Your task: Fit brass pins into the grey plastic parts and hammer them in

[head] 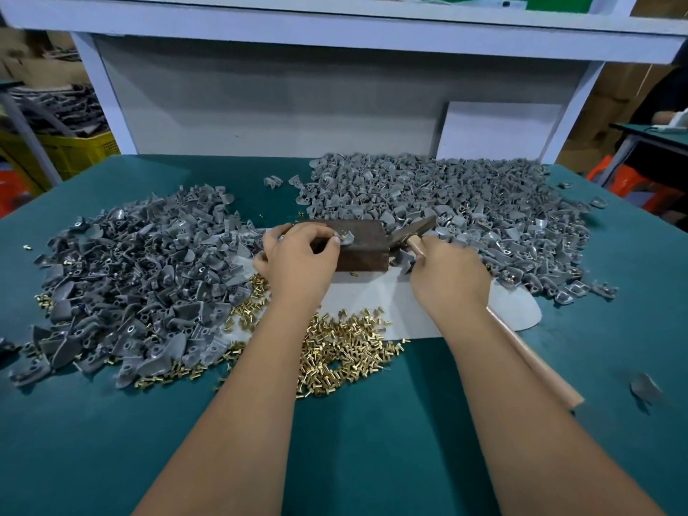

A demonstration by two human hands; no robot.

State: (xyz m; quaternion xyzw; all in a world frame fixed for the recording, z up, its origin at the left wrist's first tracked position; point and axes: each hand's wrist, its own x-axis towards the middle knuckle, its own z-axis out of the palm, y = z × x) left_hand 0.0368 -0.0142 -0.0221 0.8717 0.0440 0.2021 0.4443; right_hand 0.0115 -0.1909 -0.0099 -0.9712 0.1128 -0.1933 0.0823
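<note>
The left hand (pixel 298 255) pinches a grey plastic part (pixel 344 237) with a brass pin on the brown block (pixel 363 247). At its 3 o'clock, the right hand (pixel 446 277) grips the hammer (pixel 413 232) near the head. Loose brass pins (pixel 342 355) lie at 6 o'clock on the table (pixel 372 441).

A white shelf frame (pixel 335 35) backs the green table (pixel 372 459); cardboard boxes (pixel 625 91), perhaps, stand behind.
</note>
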